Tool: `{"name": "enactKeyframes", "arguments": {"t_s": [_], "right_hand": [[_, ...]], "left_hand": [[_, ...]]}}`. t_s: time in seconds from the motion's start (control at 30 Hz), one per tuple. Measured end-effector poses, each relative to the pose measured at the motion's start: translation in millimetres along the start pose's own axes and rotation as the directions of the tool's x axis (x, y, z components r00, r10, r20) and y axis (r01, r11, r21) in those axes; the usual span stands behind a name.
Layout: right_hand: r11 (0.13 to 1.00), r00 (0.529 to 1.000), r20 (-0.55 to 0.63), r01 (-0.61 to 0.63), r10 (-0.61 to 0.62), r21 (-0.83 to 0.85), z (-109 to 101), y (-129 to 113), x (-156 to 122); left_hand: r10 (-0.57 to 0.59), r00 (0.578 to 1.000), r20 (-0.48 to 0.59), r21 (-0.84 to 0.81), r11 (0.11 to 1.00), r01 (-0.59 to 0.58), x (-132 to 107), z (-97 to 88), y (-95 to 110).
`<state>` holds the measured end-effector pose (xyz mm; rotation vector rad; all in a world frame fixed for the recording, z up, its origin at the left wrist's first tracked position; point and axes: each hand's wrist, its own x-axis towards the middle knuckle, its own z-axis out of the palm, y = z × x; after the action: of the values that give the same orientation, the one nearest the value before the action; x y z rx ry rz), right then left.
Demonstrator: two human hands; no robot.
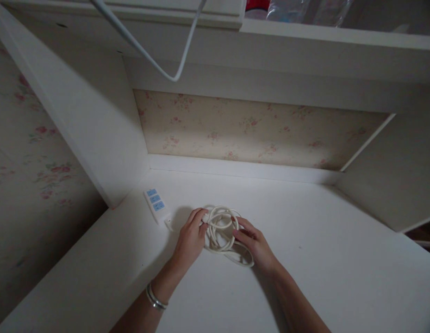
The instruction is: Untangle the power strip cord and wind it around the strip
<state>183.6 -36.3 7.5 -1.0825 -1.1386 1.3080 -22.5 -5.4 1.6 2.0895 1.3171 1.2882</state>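
Here, at a white desk (pixel 322 259) set into a hutch, a person's two bare hands close on a coiled cord (pixel 220 217) from opposite sides. The left hand (pixel 191 238), two thin bangles (pixel 155 297) on its wrist, curls its fingers round the loops at the coil's upper left edge and pinches them together. The right hand (pixel 257 244) lies over the coil's right side with fingers flat and close; whether it grips or only presses down cannot be told, as the thumb is hidden. Bracing the bundle from both sides seems to be what stops the stiff loops springing apart.

The cord is off-white, thick and round, wound in several uneven rings that lie flat on the desk near its middle, with one loose loop trailing toward the camera under the right hand. It runs left to a white strip (pixel 155 201) with three blue-faced sockets, which lies just beside the left hand, angled against the hutch's side panel.

Floral wallpaper (pixel 252 129) backs the recess. A thin white cable (pixel 148 55) hangs in a sharp bend from above.
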Motion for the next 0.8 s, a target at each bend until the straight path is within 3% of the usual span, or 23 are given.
{"name": "enactKeyframes", "arguments": {"t_s": [0.17,0.37,0.53,0.8], "right_hand": [[0.998,1.000,-0.003,-0.028,0.028,0.053,2,-2,-1],[0.992,0.996,-0.026,-0.079,0.082,0.099,3,-3,-2],[0.994,0.999,-0.033,-0.016,0.020,0.104,0,2,1],[1.000,0.999,-0.041,-0.011,0.011,0.004,-1,4,0]], "left_hand": [[0.103,0.994,-0.041,0.147,0.984,-0.096,0,-6.3,6],[0.243,0.963,0.113,0.204,0.943,-0.262,-3,-5.6,17],[0.204,0.974,0.102,0.214,0.951,-0.222,-7,2.9,19],[0.130,0.988,0.085,0.088,0.987,-0.137,-8,14.8,21]]}}
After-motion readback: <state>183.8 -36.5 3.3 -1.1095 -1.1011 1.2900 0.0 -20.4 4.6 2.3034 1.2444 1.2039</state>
